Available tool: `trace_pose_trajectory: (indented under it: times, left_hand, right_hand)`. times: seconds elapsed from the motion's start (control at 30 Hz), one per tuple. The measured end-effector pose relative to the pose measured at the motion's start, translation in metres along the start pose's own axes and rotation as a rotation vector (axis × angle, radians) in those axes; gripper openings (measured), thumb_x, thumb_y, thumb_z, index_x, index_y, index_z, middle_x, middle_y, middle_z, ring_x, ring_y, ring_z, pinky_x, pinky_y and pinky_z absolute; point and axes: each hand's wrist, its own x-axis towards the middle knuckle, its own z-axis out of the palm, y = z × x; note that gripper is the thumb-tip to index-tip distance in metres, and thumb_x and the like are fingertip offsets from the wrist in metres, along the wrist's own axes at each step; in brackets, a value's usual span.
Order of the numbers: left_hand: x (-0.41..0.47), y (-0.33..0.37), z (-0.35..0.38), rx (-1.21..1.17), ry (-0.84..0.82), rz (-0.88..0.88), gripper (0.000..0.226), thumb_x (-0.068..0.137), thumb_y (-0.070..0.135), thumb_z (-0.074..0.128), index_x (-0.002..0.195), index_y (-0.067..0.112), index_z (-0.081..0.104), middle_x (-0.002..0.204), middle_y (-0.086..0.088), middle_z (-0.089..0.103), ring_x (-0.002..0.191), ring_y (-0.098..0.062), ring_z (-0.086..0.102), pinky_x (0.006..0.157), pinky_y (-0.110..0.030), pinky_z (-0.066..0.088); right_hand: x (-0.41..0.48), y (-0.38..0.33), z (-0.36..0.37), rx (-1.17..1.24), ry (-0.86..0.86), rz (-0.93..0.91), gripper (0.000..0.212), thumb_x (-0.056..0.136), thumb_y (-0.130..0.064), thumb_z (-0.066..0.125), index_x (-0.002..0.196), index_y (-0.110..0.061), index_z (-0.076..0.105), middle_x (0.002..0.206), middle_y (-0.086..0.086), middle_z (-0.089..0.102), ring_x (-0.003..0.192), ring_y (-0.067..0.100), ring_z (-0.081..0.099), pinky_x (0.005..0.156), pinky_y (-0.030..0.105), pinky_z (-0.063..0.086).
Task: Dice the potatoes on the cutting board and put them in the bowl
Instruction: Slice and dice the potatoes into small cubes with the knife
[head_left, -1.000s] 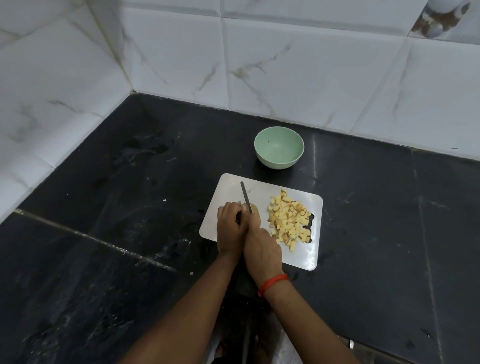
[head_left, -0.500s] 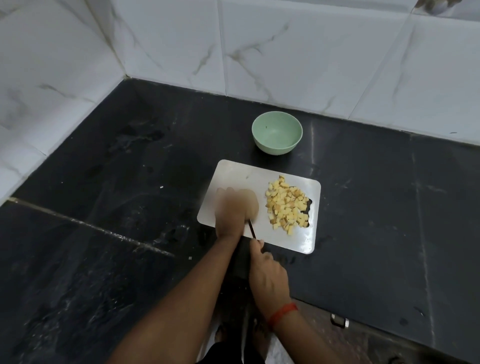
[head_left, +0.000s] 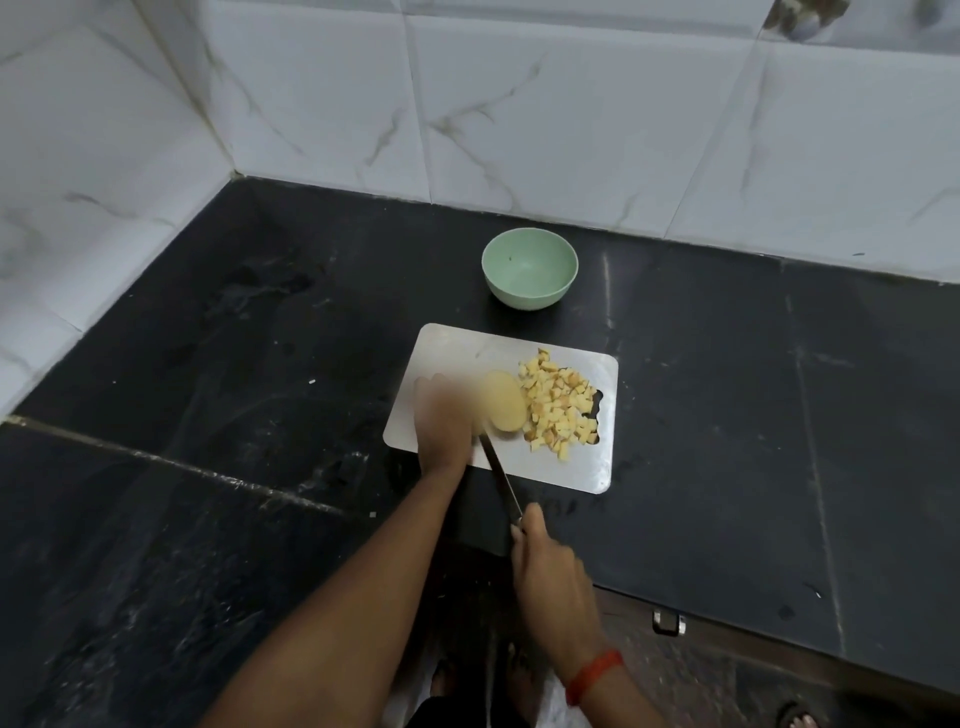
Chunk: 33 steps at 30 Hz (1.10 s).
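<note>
Blurred left hand (head_left: 444, 415), perhaps on potato (head_left: 505, 409)

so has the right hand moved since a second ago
Yes. The right hand, gripping the knife, has drawn back toward the person: it was over the near edge of the cutting board, now it is off the board entirely.

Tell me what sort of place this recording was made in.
Most likely a home kitchen: a dark stone countertop runs into a corner of white marble-look wall tiles, and on it sit a cutting board with diced potato and a green bowl, with a knife in the right hand.
</note>
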Motion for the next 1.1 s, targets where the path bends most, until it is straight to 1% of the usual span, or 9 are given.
trace_pose_trajectory:
  times: [0.2,0.33,0.43,0.53,0.6,0.73,0.87,1.0,1.1]
  left_hand:
    - [-0.002,0.006,-0.003,-0.071,0.021,0.001,0.015,0.101,0.024,0.057,0.088,0.019,0.052,0.096,0.004,0.052,0.082,0.001,0.052,0.07,-0.009,0.039]
    - [0.007,0.006,-0.012,-0.228,0.004,-0.164,0.01,0.103,0.031,0.051,0.104,0.022,0.054,0.104,0.008,0.062,0.093,-0.003,0.06,0.085,-0.031,0.053]
    - [0.014,0.005,-0.033,-0.201,-0.199,-0.171,0.025,0.099,0.044,0.06,0.118,0.027,0.058,0.116,0.009,0.063,0.104,-0.007,0.062,0.095,-0.038,0.054]
    - [0.019,0.001,-0.061,-0.011,-0.538,-0.066,0.079,0.076,0.041,0.088,0.143,0.033,0.048,0.139,0.015,0.047,0.123,-0.002,0.047,0.104,-0.022,0.041]
    - [0.023,0.0,-0.073,0.098,-0.674,0.0,0.103,0.065,0.035,0.095,0.152,0.035,0.038,0.144,0.018,0.037,0.132,-0.003,0.037,0.109,-0.023,0.033]
    - [0.031,0.002,-0.075,0.185,-0.703,0.046,0.101,0.067,0.018,0.094,0.152,0.031,0.041,0.149,0.011,0.039,0.135,-0.006,0.037,0.119,-0.034,0.032]
    - [0.044,0.009,-0.072,0.309,-0.793,0.073,0.103,0.064,0.021,0.096,0.15,0.034,0.042,0.149,0.011,0.043,0.132,-0.007,0.04,0.111,-0.026,0.033]
    - [0.053,0.013,-0.066,0.333,-0.77,-0.021,0.098,0.056,0.029,0.099,0.137,0.036,0.045,0.139,0.013,0.043,0.122,-0.012,0.045,0.1,-0.032,0.044]
    - [0.06,0.015,-0.059,0.349,-0.732,-0.059,0.085,0.06,0.019,0.093,0.128,0.033,0.044,0.132,0.011,0.042,0.118,-0.016,0.048,0.09,-0.03,0.045]
  right_hand:
    - [0.031,-0.008,-0.019,0.173,0.412,-0.106,0.014,0.106,-0.033,0.04,0.094,-0.025,0.038,0.063,-0.008,0.053,0.05,0.017,0.054,0.042,0.031,0.034]
    - [0.096,0.002,-0.048,0.356,0.582,-0.087,0.013,0.106,-0.03,0.043,0.094,-0.025,0.04,0.065,-0.004,0.055,0.054,0.016,0.054,0.045,0.038,0.042]
    - [0.114,0.02,-0.049,0.402,0.62,-0.076,0.012,0.105,-0.03,0.044,0.094,-0.028,0.041,0.066,-0.003,0.057,0.057,0.015,0.056,0.048,0.042,0.046]
    - [0.11,0.036,-0.039,0.434,0.616,-0.086,0.012,0.104,-0.028,0.046,0.094,-0.032,0.042,0.066,-0.005,0.057,0.058,0.01,0.056,0.049,0.041,0.048]
    - [0.109,0.041,-0.035,0.439,0.617,-0.105,0.01,0.104,-0.029,0.046,0.095,-0.032,0.042,0.067,-0.006,0.058,0.059,0.009,0.057,0.049,0.038,0.048]
    - [0.113,0.042,-0.034,0.428,0.607,-0.077,0.011,0.105,-0.032,0.044,0.094,-0.029,0.043,0.068,-0.004,0.058,0.059,0.012,0.057,0.049,0.039,0.048]
    - [0.115,0.043,-0.035,0.413,0.589,-0.053,0.013,0.105,-0.034,0.043,0.093,-0.028,0.042,0.065,-0.002,0.057,0.056,0.014,0.056,0.046,0.038,0.046]
    - [0.116,0.044,-0.035,0.427,0.58,-0.028,0.015,0.105,-0.034,0.042,0.093,-0.025,0.042,0.064,-0.002,0.057,0.054,0.014,0.056,0.045,0.039,0.045]
    - [0.117,0.045,-0.034,0.433,0.583,-0.012,0.018,0.105,-0.034,0.042,0.092,-0.021,0.042,0.061,-0.002,0.055,0.052,0.013,0.054,0.043,0.041,0.044]
